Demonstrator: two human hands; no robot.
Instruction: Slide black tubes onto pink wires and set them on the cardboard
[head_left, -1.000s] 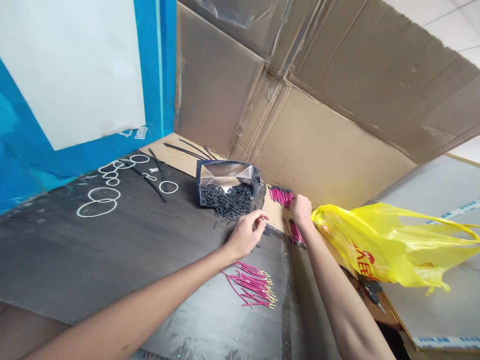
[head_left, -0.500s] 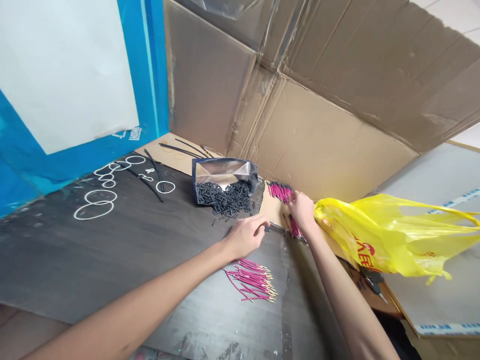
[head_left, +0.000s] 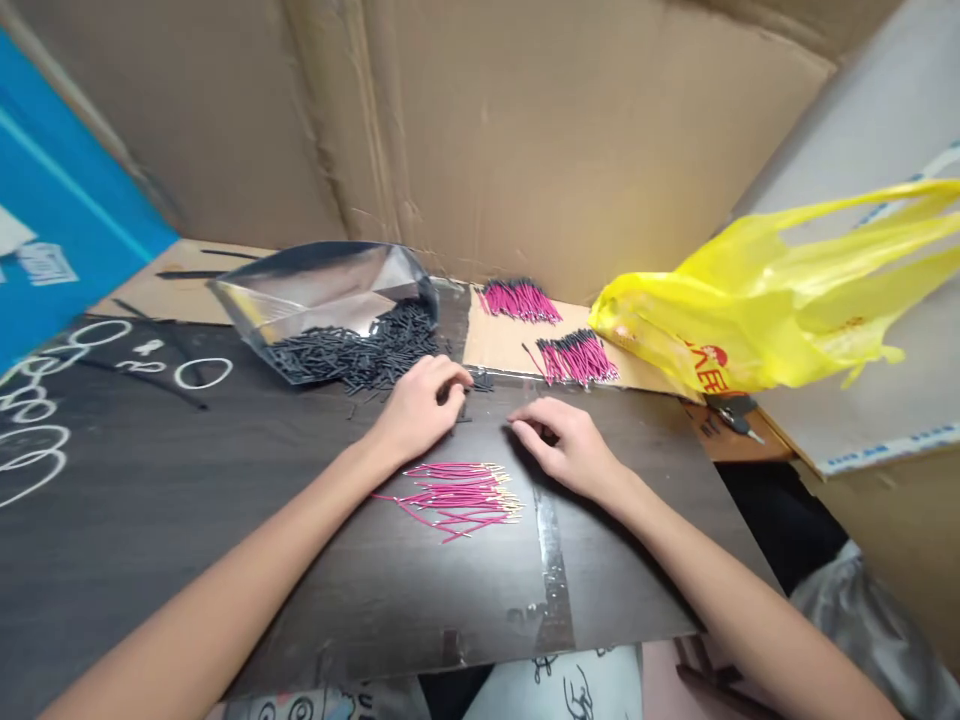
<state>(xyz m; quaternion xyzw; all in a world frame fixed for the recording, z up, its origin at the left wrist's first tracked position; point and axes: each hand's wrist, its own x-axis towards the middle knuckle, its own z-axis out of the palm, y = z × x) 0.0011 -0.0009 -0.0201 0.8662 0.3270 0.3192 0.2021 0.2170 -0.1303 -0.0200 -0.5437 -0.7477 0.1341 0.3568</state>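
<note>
Moderate indoor light. Pale glare on the bench (head_left: pixel 480 600) toward its near edge, sharper on the tape strip (head_left: pixel 553 575). Highlights inside the foil bag (head_left: pixel 315 290). Soft shadow under the right hand (head_left: pixel 566 445). Wide-angle stretch past the bench's left edge. Cardboard wall (head_left: pixel 525 150) blurry; pink wires (head_left: pixel 457 495) readable, tips soft.

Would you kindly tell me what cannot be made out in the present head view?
In the head view:
Left hand: its curled fingers hide whether it holds anything.
Right hand: anything pinched at its fingertips is too small to tell.
Pouch: the black pieces cover its floor.
Yellow bag: the right edge cuts off its handles.
Blue panel: blur hides what its lettering says.
</note>
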